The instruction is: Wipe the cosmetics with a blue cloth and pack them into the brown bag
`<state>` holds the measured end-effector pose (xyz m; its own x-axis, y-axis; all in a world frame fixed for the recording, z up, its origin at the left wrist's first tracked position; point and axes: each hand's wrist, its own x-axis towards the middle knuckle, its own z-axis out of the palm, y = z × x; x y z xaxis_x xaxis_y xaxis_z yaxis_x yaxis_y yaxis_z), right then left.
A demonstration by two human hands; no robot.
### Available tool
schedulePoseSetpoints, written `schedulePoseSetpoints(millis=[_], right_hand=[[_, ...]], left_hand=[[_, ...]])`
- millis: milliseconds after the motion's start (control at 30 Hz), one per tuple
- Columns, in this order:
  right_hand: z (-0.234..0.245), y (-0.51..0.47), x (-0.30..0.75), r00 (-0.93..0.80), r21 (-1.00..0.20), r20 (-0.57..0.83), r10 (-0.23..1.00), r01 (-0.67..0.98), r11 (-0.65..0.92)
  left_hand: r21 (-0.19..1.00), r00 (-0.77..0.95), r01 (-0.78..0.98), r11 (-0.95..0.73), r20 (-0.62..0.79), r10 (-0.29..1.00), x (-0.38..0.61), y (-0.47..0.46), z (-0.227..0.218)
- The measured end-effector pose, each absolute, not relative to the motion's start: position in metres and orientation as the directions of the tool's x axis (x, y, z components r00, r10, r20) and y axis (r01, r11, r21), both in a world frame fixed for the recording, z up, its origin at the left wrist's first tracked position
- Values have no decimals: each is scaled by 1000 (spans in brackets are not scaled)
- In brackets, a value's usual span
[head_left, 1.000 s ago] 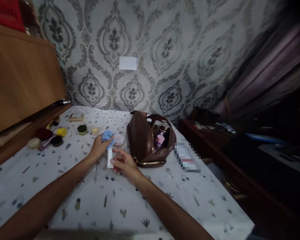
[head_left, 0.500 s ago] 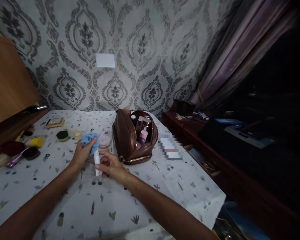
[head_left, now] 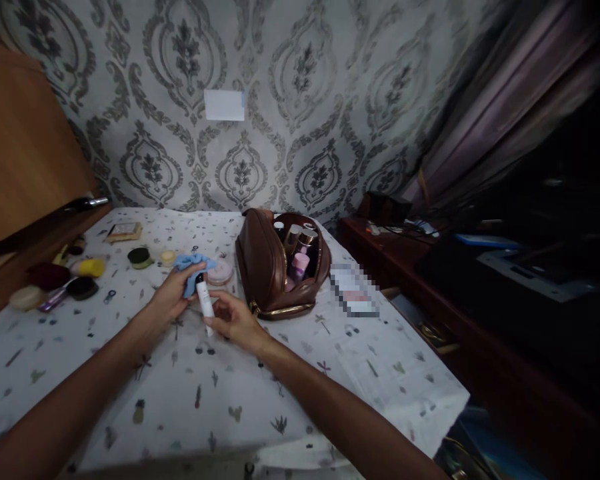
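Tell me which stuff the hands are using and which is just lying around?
In use: left hand with blue cloth; right hand with white tube.
Lying about: brown bag, pink compact, green jar, yellow tub, flat box.

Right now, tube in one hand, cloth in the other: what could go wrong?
The right hand pinches the white tube only near its lower end; rubbing with the blue cloth in the left hand could twist it loose. The pink compact lies just behind the cloth, so a wide wipe might knock it. The brown bag stands open beside the hands, bottles upright; a bump could tip it.
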<state>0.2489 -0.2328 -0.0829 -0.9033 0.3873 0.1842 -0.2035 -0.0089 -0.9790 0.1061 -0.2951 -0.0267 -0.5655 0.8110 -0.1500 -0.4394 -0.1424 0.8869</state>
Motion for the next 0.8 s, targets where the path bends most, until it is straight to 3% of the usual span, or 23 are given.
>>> schedulePoseSetpoints(millis=[167,433,667,800], right_hand=[[-82,-233,244,-871,-977,110,479,-184,-110],[-71,-233,249,-833,-957,119,541,-242,-162],[-58,-235,255,-859,-923,-69,507,-139,-360],[-55,-235,257,-862,-904,-134,489,-95,-416]], left_hand=[[849,-598,-496,-182,-181,781,111,-293,-27],[889,-358,-444,-109,-64,931,121,-296,-46],[886,-476,-407,-225,5,880,111,-297,-37],[952,-557,-241,-188,23,830,101,-297,-41]])
